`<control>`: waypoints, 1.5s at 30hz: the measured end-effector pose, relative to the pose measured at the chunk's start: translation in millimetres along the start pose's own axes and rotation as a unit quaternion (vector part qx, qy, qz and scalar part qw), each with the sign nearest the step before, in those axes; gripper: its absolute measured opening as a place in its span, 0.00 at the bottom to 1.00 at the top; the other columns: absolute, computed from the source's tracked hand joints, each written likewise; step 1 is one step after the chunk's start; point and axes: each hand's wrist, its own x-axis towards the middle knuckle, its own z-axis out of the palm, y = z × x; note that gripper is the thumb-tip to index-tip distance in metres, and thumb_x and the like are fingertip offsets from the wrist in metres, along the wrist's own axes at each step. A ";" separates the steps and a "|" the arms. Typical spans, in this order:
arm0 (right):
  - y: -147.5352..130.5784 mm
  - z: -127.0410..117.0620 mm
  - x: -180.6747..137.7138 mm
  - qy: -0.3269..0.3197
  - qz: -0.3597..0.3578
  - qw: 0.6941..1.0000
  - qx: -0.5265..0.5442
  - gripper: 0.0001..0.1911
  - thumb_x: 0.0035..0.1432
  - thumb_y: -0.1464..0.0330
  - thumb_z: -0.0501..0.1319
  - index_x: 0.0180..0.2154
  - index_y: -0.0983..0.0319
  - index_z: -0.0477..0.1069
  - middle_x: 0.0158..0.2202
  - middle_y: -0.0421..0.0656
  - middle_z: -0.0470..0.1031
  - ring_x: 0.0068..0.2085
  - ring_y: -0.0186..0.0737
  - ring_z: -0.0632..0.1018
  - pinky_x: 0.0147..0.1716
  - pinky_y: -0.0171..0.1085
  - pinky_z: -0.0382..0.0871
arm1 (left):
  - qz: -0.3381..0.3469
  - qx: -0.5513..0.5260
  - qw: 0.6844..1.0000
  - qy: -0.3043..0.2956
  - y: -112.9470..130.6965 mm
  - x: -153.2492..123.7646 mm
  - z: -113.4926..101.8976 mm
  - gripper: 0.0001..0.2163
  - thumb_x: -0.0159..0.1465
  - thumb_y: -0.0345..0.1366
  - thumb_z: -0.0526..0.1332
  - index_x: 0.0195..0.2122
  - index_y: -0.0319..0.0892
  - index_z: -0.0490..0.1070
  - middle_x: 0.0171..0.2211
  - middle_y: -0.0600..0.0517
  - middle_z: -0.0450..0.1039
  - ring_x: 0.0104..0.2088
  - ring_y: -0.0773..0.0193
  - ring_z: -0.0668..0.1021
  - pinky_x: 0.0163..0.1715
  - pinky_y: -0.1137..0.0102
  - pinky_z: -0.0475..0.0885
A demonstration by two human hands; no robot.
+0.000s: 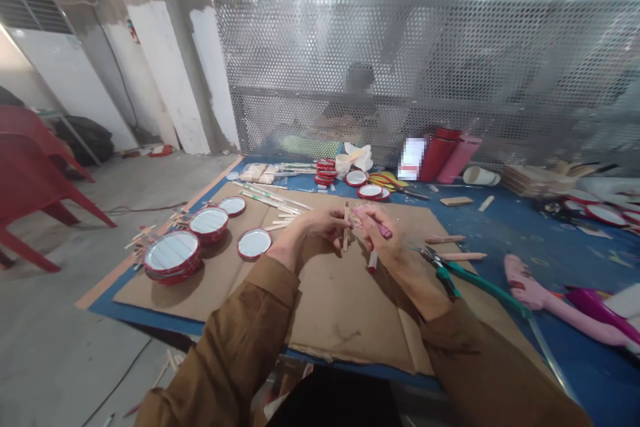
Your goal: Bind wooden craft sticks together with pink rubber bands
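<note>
My left hand (327,223) is closed around a flat wooden craft stick (346,233), held upright over the cardboard sheet (340,307). Close against it, my right hand (377,227) is closed on a slim pink-purple tool (384,230); its working end is hidden by the fingers. A short pale piece with a red end (373,261) shows just below the right hand. Left of my hands lies a round white disc with a red rim (254,243). Pliers with green handles (443,273) lie right of my right wrist.
Stacks of red-rimmed discs (173,257) stand at the left. A pink glue gun (545,297) lies at the right. Red and pink bottles (440,153), a lit phone (413,157) and a paper cup (481,176) line the back, before a perforated metal screen (310,53).
</note>
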 end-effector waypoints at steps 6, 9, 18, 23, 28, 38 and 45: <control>-2.6 0.2 2.9 -0.006 0.014 1.000 0.014 0.19 0.68 0.50 0.57 0.33 0.56 0.73 0.19 0.35 0.66 0.20 0.36 0.70 0.25 0.38 0.66 | 0.007 -0.039 0.999 0.034 -3.4 -3.0 -0.6 0.10 0.63 0.34 0.69 0.38 0.39 0.67 0.30 0.51 0.78 0.23 0.66 0.80 0.35 0.65 0.79; -1.0 0.6 3.5 0.013 0.014 1.000 0.007 0.21 0.68 0.49 0.57 0.31 0.56 0.72 0.18 0.35 0.66 0.21 0.37 0.70 0.25 0.38 0.65 | 0.012 -0.069 0.997 0.025 -6.4 -0.2 0.1 0.10 0.63 0.33 0.68 0.38 0.39 0.67 0.30 0.51 0.79 0.24 0.65 0.82 0.36 0.63 0.80; 7.6 1.9 5.8 0.030 0.010 0.999 -0.001 0.19 0.69 0.50 0.57 0.31 0.55 0.70 0.19 0.36 0.68 0.23 0.39 0.70 0.26 0.39 0.64 | 0.009 -0.098 0.995 -0.024 -11.0 5.6 1.0 0.06 0.66 0.33 0.68 0.38 0.35 0.73 0.29 0.47 0.80 0.27 0.63 0.83 0.38 0.66 0.79; 6.7 0.7 3.1 0.015 -0.005 1.000 -0.009 0.19 0.69 0.50 0.57 0.31 0.55 0.72 0.19 0.36 0.67 0.21 0.38 0.68 0.25 0.38 0.63 | -0.006 -0.099 0.994 -0.035 -11.8 7.0 -0.9 0.08 0.64 0.34 0.70 0.34 0.35 0.73 0.27 0.47 0.80 0.25 0.63 0.82 0.37 0.64 0.79; -3.2 -3.8 -2.3 0.016 0.004 1.000 0.014 0.24 0.70 0.47 0.54 0.29 0.55 0.69 0.17 0.36 0.65 0.21 0.38 0.67 0.23 0.38 0.62 | -0.003 -0.097 0.994 -0.044 -10.4 2.5 -0.1 0.06 0.63 0.32 0.68 0.37 0.36 0.73 0.30 0.47 0.81 0.26 0.62 0.83 0.37 0.64 0.79; -11.7 -5.0 -4.0 -0.008 0.011 1.000 0.028 0.28 0.69 0.43 0.53 0.27 0.55 0.68 0.16 0.35 0.64 0.19 0.37 0.66 0.21 0.37 0.60 | -0.018 -0.058 0.997 -0.046 -8.0 -1.5 -2.6 0.08 0.58 0.30 0.72 0.34 0.36 0.74 0.27 0.49 0.80 0.26 0.64 0.82 0.36 0.68 0.78; -9.1 -5.9 -3.8 -0.005 0.008 1.000 0.022 0.26 0.69 0.44 0.53 0.28 0.55 0.67 0.17 0.36 0.63 0.21 0.38 0.66 0.22 0.38 0.60 | -0.045 -0.059 0.995 -0.060 -10.9 -0.2 -8.9 0.10 0.58 0.34 0.74 0.36 0.35 0.77 0.29 0.45 0.82 0.27 0.61 0.83 0.37 0.64 0.79</control>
